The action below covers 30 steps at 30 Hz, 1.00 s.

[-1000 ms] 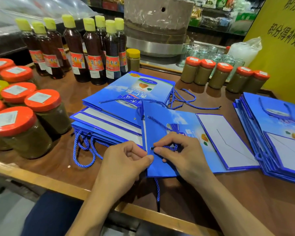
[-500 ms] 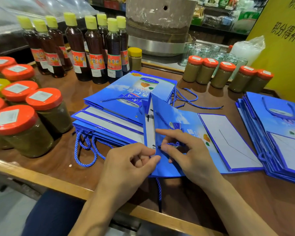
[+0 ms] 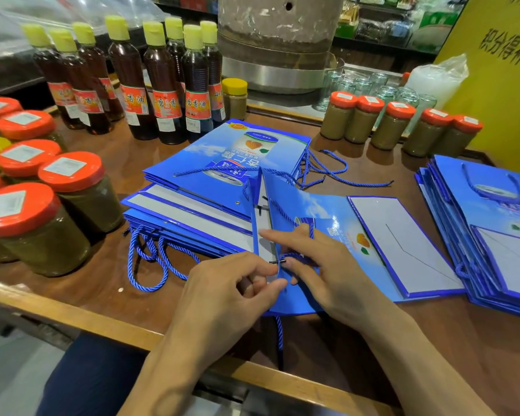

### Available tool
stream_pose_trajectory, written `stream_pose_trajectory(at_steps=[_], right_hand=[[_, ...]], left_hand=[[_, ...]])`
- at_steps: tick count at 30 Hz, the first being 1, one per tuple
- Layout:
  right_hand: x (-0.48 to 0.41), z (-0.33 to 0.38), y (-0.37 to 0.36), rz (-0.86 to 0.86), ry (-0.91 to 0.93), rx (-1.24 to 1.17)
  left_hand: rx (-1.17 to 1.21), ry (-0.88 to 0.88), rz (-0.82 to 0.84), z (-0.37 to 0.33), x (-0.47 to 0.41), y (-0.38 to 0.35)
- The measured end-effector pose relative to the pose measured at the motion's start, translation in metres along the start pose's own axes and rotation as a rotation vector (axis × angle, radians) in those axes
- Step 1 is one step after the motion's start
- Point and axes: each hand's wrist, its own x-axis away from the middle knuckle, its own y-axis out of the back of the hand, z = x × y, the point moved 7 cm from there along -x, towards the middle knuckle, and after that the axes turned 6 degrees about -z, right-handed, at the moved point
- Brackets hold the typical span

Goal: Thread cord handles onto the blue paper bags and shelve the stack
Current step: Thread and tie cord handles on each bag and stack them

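Through your head camera, your two hands meet at the near end of a flattened blue paper bag (image 3: pixel 327 214) lying on the wooden counter (image 3: pixel 357 349) straight in front of you. Your left hand (image 3: pixel 228 295) has its fingers curled; thumb and forefinger pinch the bag's upturned top flap and hold it raised off the counter. Your right hand (image 3: pixel 333 277) pinches the end of a blue cord (image 3: pixel 296 256) between thumb and middle finger. The cord's black tip (image 3: pixel 278 261) pokes through at the flap's edge, toward your left thumb. Your right forefinger lies straight across the flap. A dangling cord (image 3: pixel 279 334) hangs from under the bag over the counter's near edge.

Just left of the bag, and partly under it, sits a left stack of bags (image 3: pixel 192 205), with cord loops trailing from its near side. Loose cords (image 3: pixel 330 172) lie tangled behind the bag you are working on. A right stack of bags (image 3: pixel 493 235) rests beside the bag's far end.

Large orange-lidded jars (image 3: pixel 69 175) crowd your left. Yellow-capped sesame oil bottles (image 3: pixel 162 85) stand at the back left, and a row of small orange-lidded jars (image 3: pixel 397 121) stands at the back right, with empty glasses (image 3: pixel 385 88) behind them.
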Motion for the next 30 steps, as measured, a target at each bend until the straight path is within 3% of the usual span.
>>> stream_pose_trajectory(at_steps=[5, 21, 26, 30], right_hand=[[0.001, -0.005, 0.007, -0.089, -0.079, -0.127], [0.001, -0.003, 0.005, -0.101, -0.145, -0.260], [0.001, -0.002, 0.009, -0.145, -0.182, -0.349], [0.001, -0.002, 0.004, -0.135, -0.204, -0.359]], left_hand=[[0.072, 0.056, -0.014, -0.004, -0.005, 0.003], [-0.054, 0.109, 0.004, 0.005, -0.009, -0.001], [0.036, 0.203, -0.031, 0.016, -0.009, 0.000], [-0.036, 0.105, -0.006, 0.004, -0.010, 0.001]])
